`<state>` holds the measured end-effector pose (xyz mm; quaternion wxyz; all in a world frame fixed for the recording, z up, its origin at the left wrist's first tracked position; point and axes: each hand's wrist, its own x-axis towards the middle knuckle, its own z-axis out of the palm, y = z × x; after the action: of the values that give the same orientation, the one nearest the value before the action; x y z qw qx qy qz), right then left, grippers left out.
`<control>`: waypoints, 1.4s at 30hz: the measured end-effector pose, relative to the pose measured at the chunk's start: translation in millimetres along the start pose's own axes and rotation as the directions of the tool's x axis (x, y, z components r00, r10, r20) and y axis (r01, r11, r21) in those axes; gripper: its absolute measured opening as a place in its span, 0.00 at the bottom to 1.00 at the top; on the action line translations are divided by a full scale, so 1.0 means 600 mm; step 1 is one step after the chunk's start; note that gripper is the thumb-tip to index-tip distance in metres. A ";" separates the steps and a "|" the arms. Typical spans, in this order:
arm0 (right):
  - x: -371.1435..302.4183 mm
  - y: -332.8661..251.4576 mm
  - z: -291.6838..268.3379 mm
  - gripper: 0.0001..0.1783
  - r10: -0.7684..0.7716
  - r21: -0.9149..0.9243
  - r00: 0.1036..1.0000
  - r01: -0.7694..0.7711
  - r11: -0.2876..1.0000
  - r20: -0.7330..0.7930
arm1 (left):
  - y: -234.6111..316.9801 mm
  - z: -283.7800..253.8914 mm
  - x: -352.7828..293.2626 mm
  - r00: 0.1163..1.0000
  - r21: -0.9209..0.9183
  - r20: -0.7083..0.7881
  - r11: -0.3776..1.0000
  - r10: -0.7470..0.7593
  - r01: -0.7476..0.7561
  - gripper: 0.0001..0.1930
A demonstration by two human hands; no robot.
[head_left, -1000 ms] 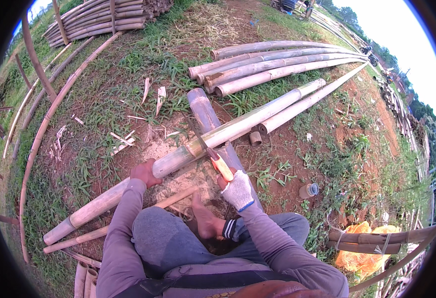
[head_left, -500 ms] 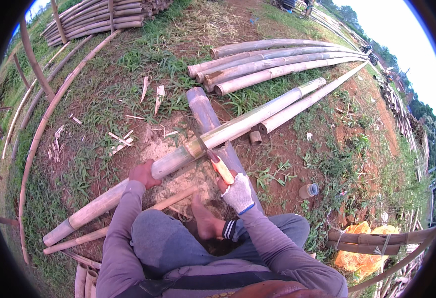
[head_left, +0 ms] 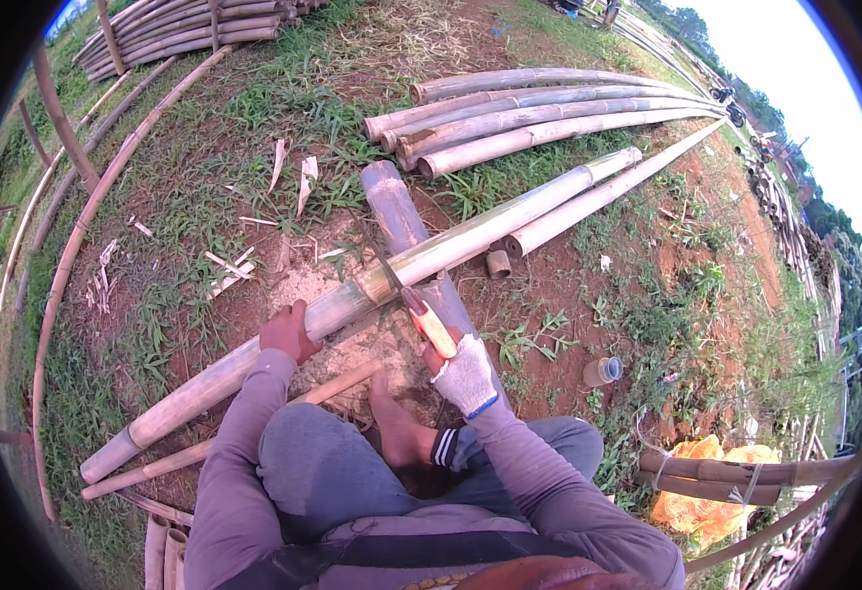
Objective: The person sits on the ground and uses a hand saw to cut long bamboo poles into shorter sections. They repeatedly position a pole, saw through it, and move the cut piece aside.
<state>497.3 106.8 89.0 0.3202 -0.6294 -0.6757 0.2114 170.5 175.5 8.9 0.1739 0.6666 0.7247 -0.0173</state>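
Note:
A long pale bamboo pole (head_left: 510, 224) slants from my lower left to the far right, resting across a thicker bamboo piece (head_left: 389, 197). My left hand (head_left: 288, 332) is bare and closes over the pole left of the crossing. In a white knit glove, my right hand (head_left: 465, 376) grips the orange-brown wooden handle of a handsaw (head_left: 435, 329). Its dark blade lies across the pole beside a greenish joint. How deep the blade sits in the bamboo I cannot tell. My bare foot (head_left: 397, 428) is on the sawdust below the pole.
Several bamboo poles (head_left: 549, 118) lie beyond, with a larger stack (head_left: 185, 39) at the far left. A thin stick (head_left: 195, 454) lies by my left knee. A short bamboo offcut (head_left: 498, 264), a jar (head_left: 603, 372) and an orange net bag (head_left: 701, 501) are to the right.
The saw has slid forward, away from me, and more blade shows past the pole. My left hand has shifted its hold slightly, with its fingers now further over the pole. The view has moved slightly.

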 end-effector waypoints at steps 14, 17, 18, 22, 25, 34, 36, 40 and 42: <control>-0.176 0.027 -0.141 0.26 0.050 0.170 0.997 -0.058 0.984 0.053 | -0.021 -0.003 -0.015 0.999 0.014 0.004 0.999 0.039 -0.039 0.37; -0.265 0.059 -0.191 0.31 0.176 0.169 0.984 -0.180 0.969 0.036 | 0.000 0.002 -0.004 0.998 0.026 -0.006 0.998 0.059 -0.059 0.37; -0.252 0.075 -0.172 0.27 0.181 0.261 0.983 -0.171 0.950 -0.016 | 0.003 0.006 0.000 0.997 0.027 -0.017 0.997 0.073 -0.073 0.37; -0.017 0.015 -0.060 0.18 0.037 0.191 0.999 -0.035 0.981 -0.003 | 0.017 0.022 0.000 0.997 0.028 0.001 0.997 0.073 -0.073 0.38; 0.091 -0.008 0.025 0.17 -0.171 0.117 0.975 0.188 0.975 -0.142 | 0.019 -0.008 0.006 0.997 0.025 -0.014 0.997 0.073 -0.073 0.37; -0.204 0.045 -0.113 0.21 0.066 0.180 0.996 -0.055 0.982 -0.053 | -0.005 -0.008 -0.001 0.998 0.007 0.046 0.999 0.036 -0.036 0.40; -0.191 0.074 -0.111 0.20 -0.166 0.005 0.981 0.168 0.986 -0.096 | -0.005 0.007 -0.002 0.998 0.004 0.046 0.999 0.042 -0.042 0.41; -0.008 0.011 -0.006 0.17 -0.021 0.208 0.997 0.036 0.977 -0.074 | 0.017 0.003 0.004 0.998 0.015 0.053 0.999 0.036 -0.036 0.40; 0.079 -0.014 0.032 0.16 -0.082 0.097 0.993 0.090 0.991 -0.085 | 0.016 -0.013 0.010 0.999 0.041 0.034 0.998 0.037 -0.038 0.40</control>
<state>477.5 155.1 89.2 0.3874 -0.5906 -0.6774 0.2058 177.5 184.2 16.6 0.1723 0.6833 0.7084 -0.0403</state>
